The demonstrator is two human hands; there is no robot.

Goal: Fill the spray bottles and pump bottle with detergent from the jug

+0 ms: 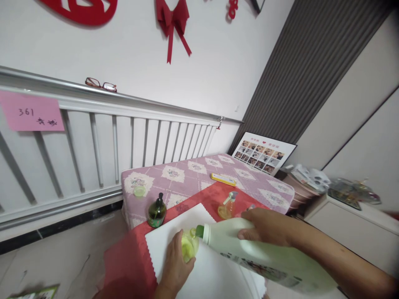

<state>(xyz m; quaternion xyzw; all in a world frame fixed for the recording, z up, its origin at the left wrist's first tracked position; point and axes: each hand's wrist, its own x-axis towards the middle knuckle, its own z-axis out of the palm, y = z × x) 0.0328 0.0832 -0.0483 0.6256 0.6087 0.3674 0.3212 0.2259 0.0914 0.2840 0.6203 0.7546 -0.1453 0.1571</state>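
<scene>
My left hand is wrapped round a small clear bottle with yellow-green liquid inside, over the white scalloped mat. My right hand grips a large pale green jug, tipped nearly level toward the left. The jug's green spout meets the small bottle's mouth; whether liquid is running cannot be made out. Left of the mat stands a dark green pump bottle. A clear pump bottle with amber liquid stands behind the jug.
A red cloth lies on the purple patterned table cover. On it are a pale green lid and a yellow case. Behind run white radiator bars. A photo board leans at the back; a white cabinet stands right.
</scene>
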